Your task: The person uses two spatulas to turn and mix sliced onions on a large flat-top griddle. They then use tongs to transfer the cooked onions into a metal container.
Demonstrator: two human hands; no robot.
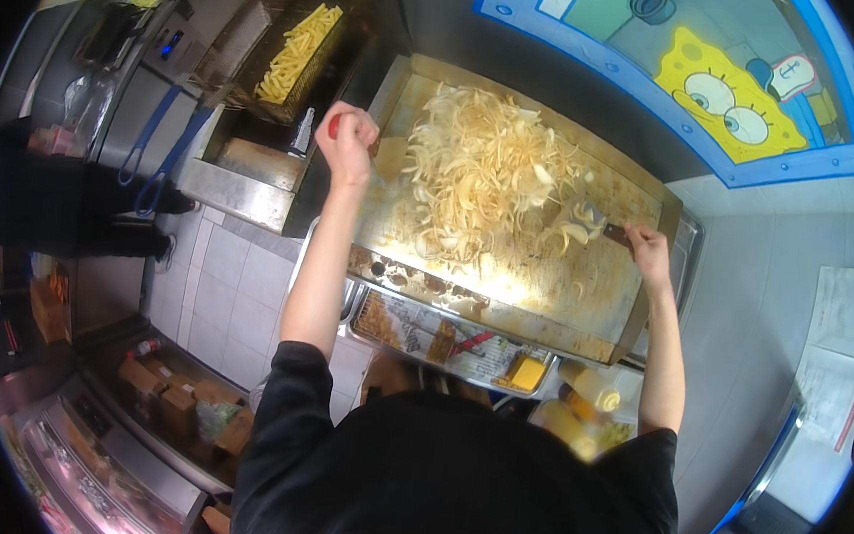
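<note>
A large heap of sliced onions [479, 173] lies spread over the left and middle part of a flat metal griddle [582, 302]. My right hand [647, 247] grips the dark handle of a metal spatula [610, 231], whose blade is at the heap's right side with some onion slices on and around it. My left hand [346, 144] is closed around a small red object [334, 126] above the griddle's left edge; most of that object is hidden by my fingers, so what it is cannot be told.
Left of the griddle, a fryer basket holds french fries [301, 54]. Below its front edge sits a tray [538, 385] with a yellow block, beside squeeze bottles [597, 393]. A co-worker in dark clothes [34, 191] stands at far left. A wall [729, 253] rises at the right.
</note>
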